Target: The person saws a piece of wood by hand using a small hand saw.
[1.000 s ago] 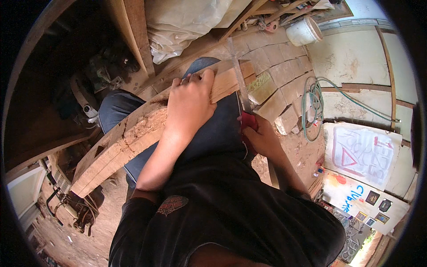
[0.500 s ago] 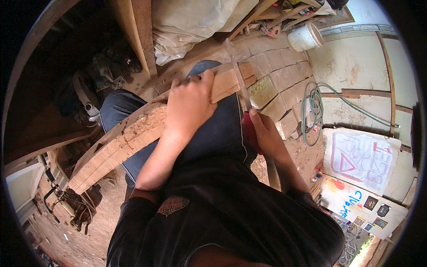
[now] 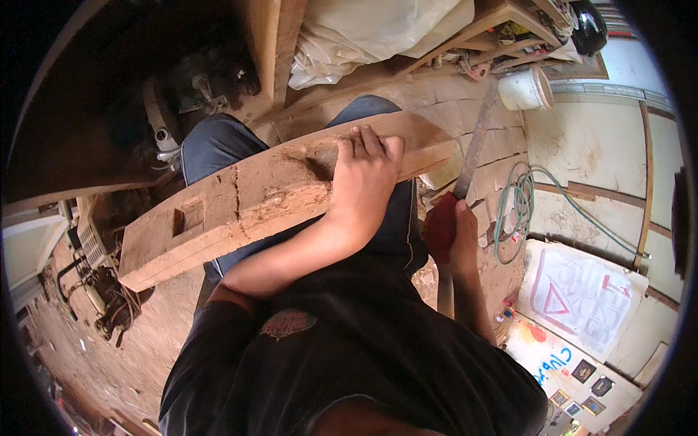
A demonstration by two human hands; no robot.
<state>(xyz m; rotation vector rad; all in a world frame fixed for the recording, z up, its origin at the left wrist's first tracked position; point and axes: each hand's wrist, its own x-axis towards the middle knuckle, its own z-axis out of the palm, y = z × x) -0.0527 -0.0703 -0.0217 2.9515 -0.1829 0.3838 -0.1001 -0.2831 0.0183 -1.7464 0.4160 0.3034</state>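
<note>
A long, thick timber (image 3: 153, 247) with a rectangular notch toward its left end and a cracked, rough side lies slanting across my jeans-covered legs. My left hand (image 3: 365, 187) is closed on it right of centre, fingertips over the top face. My right hand (image 3: 465, 240), lower right, grips the red handle of a handsaw (image 3: 439, 227). The blade (image 3: 480, 135) points up and away, to the right of the timber's far end, with a gap visible between them.
Shelves (image 3: 502, 29) and a plastic sheet (image 3: 363, 29) are along the top. A white bucket (image 3: 525, 89), a coiled hose (image 3: 518, 203) and leaning boards (image 3: 583, 298) are to my right. Machinery (image 3: 102, 276) stands at the left; paving blocks (image 3: 494, 149) cover part of the floor.
The saw has moved right, off the timber's end, and its blade has tilted right. The timber and my left hand have shifted right, with more top face showing. The view has also shifted.
</note>
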